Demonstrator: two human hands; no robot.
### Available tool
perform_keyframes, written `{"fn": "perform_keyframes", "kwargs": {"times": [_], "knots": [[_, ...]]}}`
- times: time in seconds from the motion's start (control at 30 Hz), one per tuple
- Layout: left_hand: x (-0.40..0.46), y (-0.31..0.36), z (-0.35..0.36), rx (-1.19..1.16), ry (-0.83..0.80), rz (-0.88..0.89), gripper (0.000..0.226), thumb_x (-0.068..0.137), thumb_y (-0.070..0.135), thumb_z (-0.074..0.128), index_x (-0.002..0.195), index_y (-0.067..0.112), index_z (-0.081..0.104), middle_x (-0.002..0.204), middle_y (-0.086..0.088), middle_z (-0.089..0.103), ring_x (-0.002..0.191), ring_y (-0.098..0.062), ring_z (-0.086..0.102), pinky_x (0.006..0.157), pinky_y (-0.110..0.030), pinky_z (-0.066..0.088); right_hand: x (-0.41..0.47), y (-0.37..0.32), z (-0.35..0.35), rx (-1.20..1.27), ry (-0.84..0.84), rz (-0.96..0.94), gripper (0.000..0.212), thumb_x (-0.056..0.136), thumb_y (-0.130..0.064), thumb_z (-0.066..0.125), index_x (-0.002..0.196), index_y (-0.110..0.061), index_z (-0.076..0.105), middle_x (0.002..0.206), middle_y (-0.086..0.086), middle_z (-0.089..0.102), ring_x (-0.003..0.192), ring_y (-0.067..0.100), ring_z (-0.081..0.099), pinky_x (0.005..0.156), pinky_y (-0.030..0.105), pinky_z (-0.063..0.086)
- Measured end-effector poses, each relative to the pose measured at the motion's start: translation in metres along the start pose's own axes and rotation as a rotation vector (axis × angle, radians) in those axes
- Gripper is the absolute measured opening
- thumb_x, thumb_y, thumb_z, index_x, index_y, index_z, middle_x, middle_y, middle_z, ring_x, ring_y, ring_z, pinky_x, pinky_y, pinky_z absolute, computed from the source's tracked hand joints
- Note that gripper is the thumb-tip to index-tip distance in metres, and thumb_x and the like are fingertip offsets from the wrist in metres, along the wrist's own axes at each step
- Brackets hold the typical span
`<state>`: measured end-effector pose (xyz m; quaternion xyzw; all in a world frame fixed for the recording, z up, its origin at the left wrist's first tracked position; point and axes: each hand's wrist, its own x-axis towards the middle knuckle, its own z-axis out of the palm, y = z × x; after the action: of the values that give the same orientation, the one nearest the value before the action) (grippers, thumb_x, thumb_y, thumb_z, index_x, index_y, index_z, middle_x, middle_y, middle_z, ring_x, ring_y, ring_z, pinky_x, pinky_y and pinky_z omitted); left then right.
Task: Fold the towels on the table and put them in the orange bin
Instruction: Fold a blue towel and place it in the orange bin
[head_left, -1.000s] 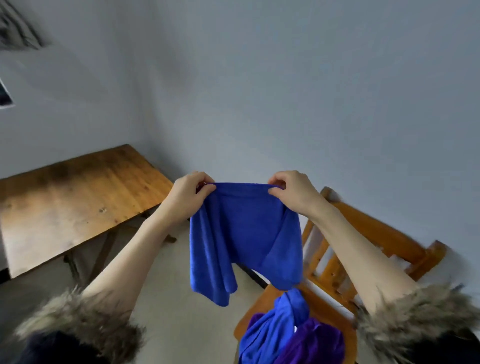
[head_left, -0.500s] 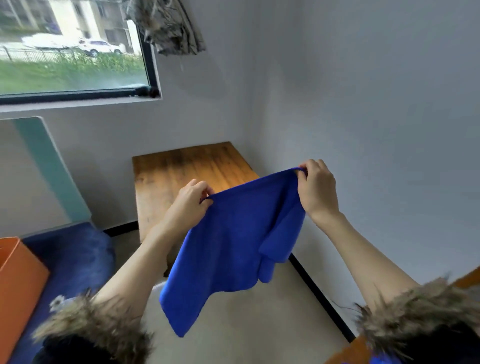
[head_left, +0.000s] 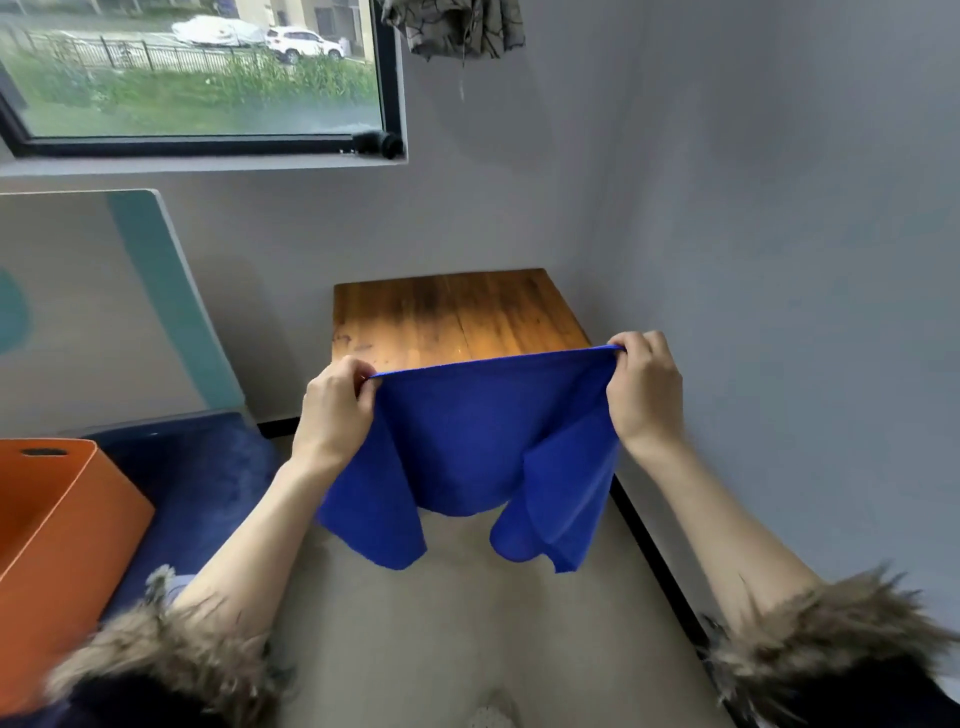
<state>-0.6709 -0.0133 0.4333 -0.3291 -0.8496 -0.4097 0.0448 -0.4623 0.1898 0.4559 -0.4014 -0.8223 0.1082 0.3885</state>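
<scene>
Wooden table (head_left: 457, 317) in the room corner under a window (head_left: 197, 73); orange bin (head_left: 57, 525) at lower left on a blue seat (head_left: 202, 478); blue towel (head_left: 483, 447) hangs in mid-air in front of the table, top edge stretched taut btwn both hands; left hand (head_left: 335, 410) pinches its left corner, right hand (head_left: 644, 395) pinches the right; fur cuffs at bottom edge.

The view has swung left from the chair to face the wooden table (head_left: 457, 317). The blue towel (head_left: 478, 447), bunched between close hands a second ago, is now stretched wide, its top edge level between the left hand (head_left: 335, 410) and right hand (head_left: 644, 395). The orange bin (head_left: 62, 525) has come into view at near left.
</scene>
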Motion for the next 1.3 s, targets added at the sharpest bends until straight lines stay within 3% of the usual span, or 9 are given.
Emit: {"fn": "perform_keyframes", "kwargs": {"times": [0.1, 0.17, 0.27, 0.37, 0.63, 0.8, 0.97, 1.3], "knots": [[0.024, -0.011, 0.025, -0.046, -0.010, -0.082, 0.020, 0.086, -0.003, 0.049, 0.089, 0.007, 0.066, 0.092, -0.003, 0.054, 0.085, -0.020, 0.053, 0.080, -0.025, 0.037, 0.024, 0.021, 0.033, 0.098, -0.050, 0.106, 0.030, 0.089, 0.006, 0.039, 0.102, -0.001, 0.065, 0.105, 0.017, 0.057, 0.090, 0.030, 0.056, 0.068, 0.011, 0.027], [0.038, -0.020, 0.040, -0.036, -0.039, -0.136, 0.021, 0.085, -0.003, 0.051, 0.086, 0.011, 0.066, 0.091, -0.002, 0.055, 0.085, -0.018, 0.053, 0.079, -0.023, 0.036, 0.039, 0.037, 0.053, 0.176, -0.118, 0.197, 0.033, 0.090, 0.005, 0.037, 0.099, -0.005, 0.068, 0.104, 0.014, 0.061, 0.089, 0.024, 0.055, 0.067, 0.008, 0.029], [0.057, -0.031, 0.060, -0.023, -0.069, -0.201, 0.014, 0.086, 0.002, 0.055, 0.087, 0.011, 0.066, 0.090, -0.002, 0.059, 0.085, -0.016, 0.051, 0.076, -0.022, 0.033, 0.062, 0.058, 0.080, 0.277, -0.241, 0.337, 0.032, 0.092, 0.001, 0.039, 0.096, -0.012, 0.067, 0.101, 0.006, 0.066, 0.088, 0.015, 0.055, 0.064, 0.012, 0.038], [0.075, -0.042, 0.078, 0.023, -0.107, -0.239, 0.010, 0.087, 0.008, 0.057, 0.091, 0.009, 0.066, 0.089, -0.004, 0.061, 0.084, -0.017, 0.051, 0.076, -0.025, 0.034, 0.081, 0.070, 0.108, 0.301, -0.324, 0.410, 0.025, 0.094, -0.004, 0.041, 0.099, -0.012, 0.065, 0.102, 0.005, 0.064, 0.093, 0.018, 0.057, 0.072, 0.022, 0.042], [0.144, -0.079, 0.111, 0.143, -0.251, -0.329, 0.013, 0.086, 0.021, 0.065, 0.083, 0.008, 0.067, 0.083, -0.005, 0.061, 0.082, -0.021, 0.053, 0.071, -0.029, 0.038, 0.143, 0.084, 0.184, 0.105, -0.437, 0.253, 0.023, 0.095, -0.006, 0.043, 0.103, -0.006, 0.064, 0.104, 0.011, 0.066, 0.087, 0.017, 0.052, 0.074, 0.022, 0.038], [0.213, -0.110, 0.139, 0.159, -0.275, -0.298, 0.013, 0.087, 0.019, 0.064, 0.087, 0.006, 0.068, 0.085, -0.007, 0.063, 0.081, -0.020, 0.053, 0.069, -0.030, 0.039, 0.188, 0.084, 0.248, 0.053, -0.450, 0.203, 0.025, 0.096, -0.007, 0.042, 0.104, -0.006, 0.065, 0.106, 0.012, 0.065, 0.090, 0.017, 0.053, 0.075, 0.022, 0.038], [0.280, -0.151, 0.186, 0.166, -0.422, -0.268, 0.014, 0.088, 0.006, 0.057, 0.092, 0.005, 0.070, 0.096, -0.010, 0.066, 0.085, -0.017, 0.052, 0.075, -0.027, 0.039, 0.226, 0.091, 0.325, -0.031, -0.542, 0.239, 0.027, 0.095, -0.005, 0.039, 0.104, -0.006, 0.065, 0.110, 0.013, 0.063, 0.101, 0.025, 0.055, 0.077, 0.024, 0.040], [0.362, -0.215, 0.274, 0.141, -0.374, -0.274, 0.020, 0.087, 0.003, 0.052, 0.097, 0.005, 0.070, 0.102, -0.013, 0.068, 0.097, -0.025, 0.059, 0.080, -0.020, 0.038, 0.268, 0.118, 0.447, -0.132, -0.502, 0.260, 0.031, 0.095, -0.006, 0.038, 0.112, -0.006, 0.064, 0.113, 0.017, 0.060, 0.105, 0.030, 0.054, 0.078, 0.020, 0.033]]}}
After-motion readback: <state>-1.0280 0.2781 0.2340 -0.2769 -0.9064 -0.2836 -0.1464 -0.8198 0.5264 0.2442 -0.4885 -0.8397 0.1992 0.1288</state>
